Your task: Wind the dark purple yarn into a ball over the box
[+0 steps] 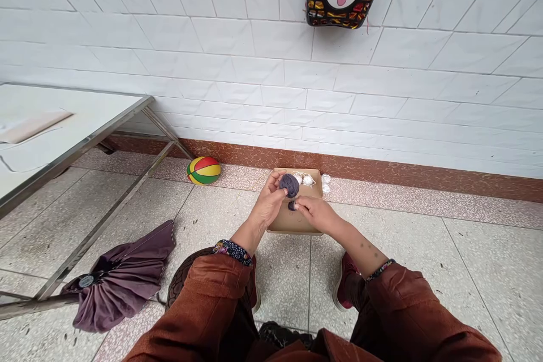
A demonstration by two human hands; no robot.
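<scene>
The yarn ball [290, 184] looks fibrous; box [297, 223], matt cardboard; tiles [237, 79], glossy.

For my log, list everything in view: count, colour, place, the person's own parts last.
Yarn ball: one, grey-purple, in left hand
Small round piece: one, dark, at fingertips of right hand
Cardboard box: one, brown, beneath both hands
Bundles: at least two, white, in box
Pieces: at least two, white, right of box
Ball: one, red-yellow-green, floor near wall
Umbrella: one, purple, floor, left
Table: one, white-topped, far left
Flat item: one, beige, on table
Basket: one, black, against wall, top
Unclear item: one, black, bottom centre
Shoes: two, red, on floor
Sleeves: two, rust-brown, lower frame
Hands: two, bare, over box
</scene>
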